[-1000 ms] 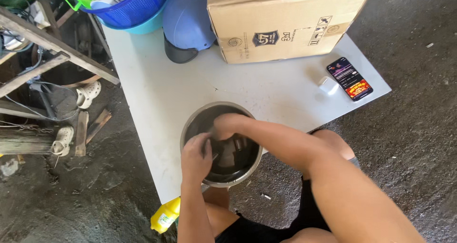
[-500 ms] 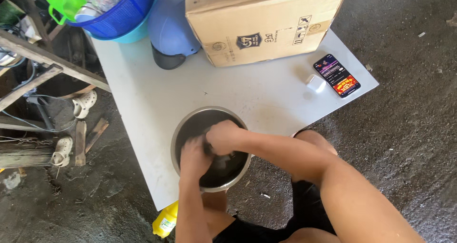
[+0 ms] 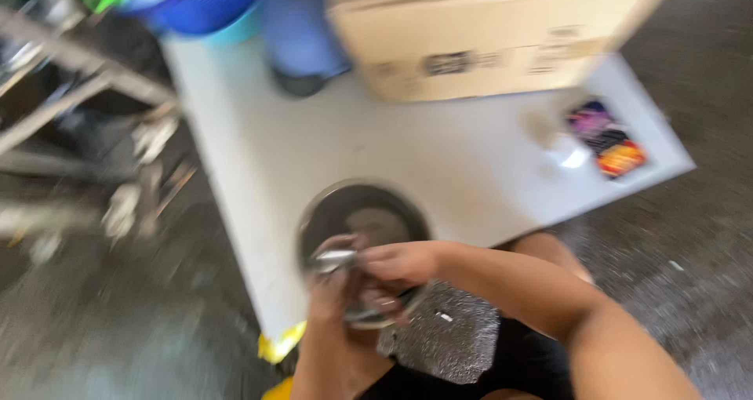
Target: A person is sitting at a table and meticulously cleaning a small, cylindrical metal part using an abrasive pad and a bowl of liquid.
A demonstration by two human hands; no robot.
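Here the round metal bowl [image 3: 362, 220] lies directly under both hands; right hand [image 3: 400, 263] is closed on a blurred item, left hand [image 3: 333, 290] grip unclear.

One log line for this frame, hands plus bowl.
left hand: at metal bowl rim | right hand: over bowl, grip unclear | bowl: near table edge | view: blurred

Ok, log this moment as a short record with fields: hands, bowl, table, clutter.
view: head camera, badly motion-blurred
left hand: at the near rim of the metal bowl, fingers curled; what they grip cannot be told
right hand: reaching across over the bowl, closed on something small and shiny, unclear what
bowl: round, dark inside, at the near edge of the white table
on table: cardboard box, blue basin, phone
below bowl: grey speckled slab
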